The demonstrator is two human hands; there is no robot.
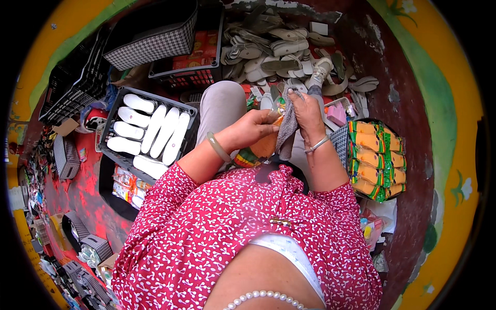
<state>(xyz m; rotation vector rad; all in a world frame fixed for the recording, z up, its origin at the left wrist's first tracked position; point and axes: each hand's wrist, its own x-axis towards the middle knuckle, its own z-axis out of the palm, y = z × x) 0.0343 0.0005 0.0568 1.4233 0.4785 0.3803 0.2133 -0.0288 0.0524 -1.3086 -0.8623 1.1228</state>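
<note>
My left hand (254,128) is closed, with thumb and fingers pinched at the edge of an orange-tan packet (262,148) that has green, yellow and red bands. The packet hangs upright above my lap, its lower end near my shirt. My right hand (308,114) grips a grey, textured piece of cloth (288,121) at its top, thumb uppermost. This cloth hangs down against the packet's right side and covers part of it. A bit of colourful plastic wrapper (280,106) shows between the two hands.
At left stands a black crate (192,116) topped with white insoles (153,129). Banded tan packets (368,157) fill a container at right. Ahead lies a heap of grey and beige insoles (289,49). A checked basket (155,49) and another crate (214,70) stand at the back left.
</note>
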